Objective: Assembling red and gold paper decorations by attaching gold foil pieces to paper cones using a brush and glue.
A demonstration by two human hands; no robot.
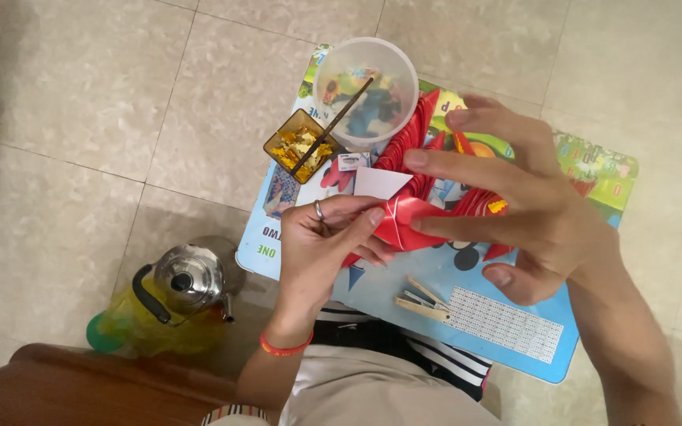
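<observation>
The left hand [327, 237] pinches a folded red paper piece [402, 223] between thumb and fingers, closed on its lower left edge; a ring sits on one finger and a red band [285, 348] circles the wrist. The right hand [515, 197] comes in from the right with fingers spread wide, its fingertips pressing on the same red paper from above and beside, so both hands are in contact with it. A white paper corner [380, 182] shows just behind the red piece. The paper joins a curved row of red folded pieces [416, 134] that runs up toward the cup.

All this lies over a small blue table [467, 331] with a colourful printed top (cartoon pictures and a grid panel near the front edge). At its far end stands a clear plastic cup [365, 91], and a thin brown stick [333, 126] leans from the cup into a small amber square dish [301, 146] filled with yellow bits. A wooden clothespin [420, 300] lies on the table near the front, below the hands.

On the tiled floor [80, 118] to the left stands a steel kettle [187, 280] with a black handle, next to a yellow-green bag [140, 331].
</observation>
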